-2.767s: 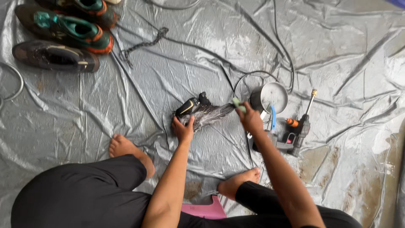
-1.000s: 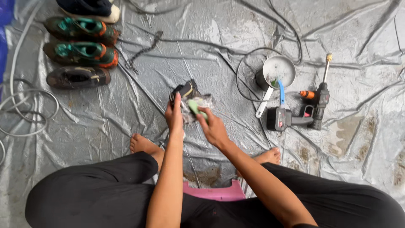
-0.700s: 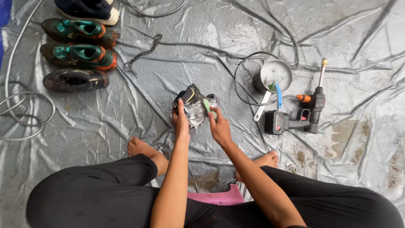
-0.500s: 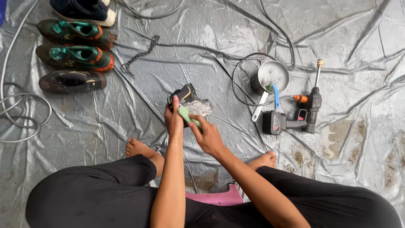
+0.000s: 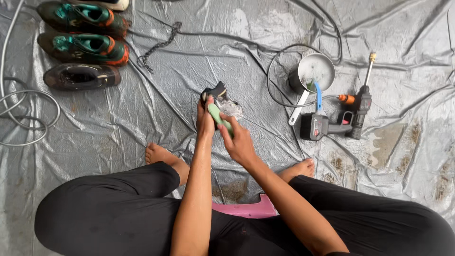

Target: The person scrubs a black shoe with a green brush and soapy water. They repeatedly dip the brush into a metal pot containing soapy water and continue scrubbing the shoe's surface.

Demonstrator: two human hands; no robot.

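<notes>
my left hand (image 5: pixel 205 121) grips dark soapy shoe (image 5: pixel 219 97) | my right hand (image 5: pixel 239 142) clasps pale green brush (image 5: pixel 217 115) | metal pot (image 5: pixel 316 70) at 2 o'clock

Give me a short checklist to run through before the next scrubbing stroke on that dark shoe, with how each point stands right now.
1. Left hand grips the dark, soapy shoe: ok, it holds the shoe up off the sheet.
2. Right hand holds the pale green brush: ok, brush lies against the shoe.
3. Small metal saucepan of sudsy water close by: ok, it stands to the right.
4. Water level in that saucepan: cannot tell, foam hides it.
5. Black cordless spray gun out of the way: ok, it lies apart from both hands.
6. Grey plastic sheet under the work: ok.
</notes>
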